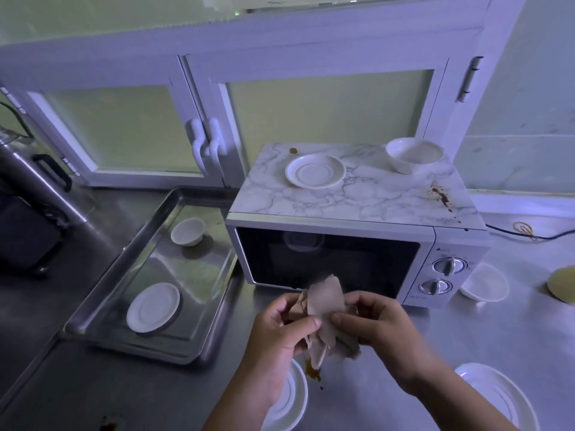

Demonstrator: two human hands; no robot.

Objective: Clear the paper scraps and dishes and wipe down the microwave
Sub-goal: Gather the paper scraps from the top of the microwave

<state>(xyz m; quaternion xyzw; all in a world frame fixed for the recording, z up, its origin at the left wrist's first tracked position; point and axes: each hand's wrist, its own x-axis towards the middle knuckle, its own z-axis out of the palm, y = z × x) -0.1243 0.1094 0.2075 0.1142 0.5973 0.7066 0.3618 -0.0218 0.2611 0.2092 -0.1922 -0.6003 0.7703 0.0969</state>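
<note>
My left hand [280, 325] and my right hand [373, 328] both pinch a crumpled wad of paper scraps [323, 309] just in front of the white microwave [329, 256]. The microwave's marbled top [373, 194] carries a white saucer [315, 170], a white bowl [413, 155], a small brown spot at the back and a reddish-brown stain [443, 197] at the right. Under my left wrist lies a white plate [291, 402] beside an orange-brown spill [312, 373]. Another white plate [494, 396] sits at the lower right.
A steel tray [199, 337] left of the microwave holds a small bowl [187, 231] and a saucer [153, 307]. A white bowl [483, 286] and a yellowish round thing [563, 287] sit right of the microwave. A black cable [529, 236] crosses the counter. A steel appliance [40, 181] stands far left.
</note>
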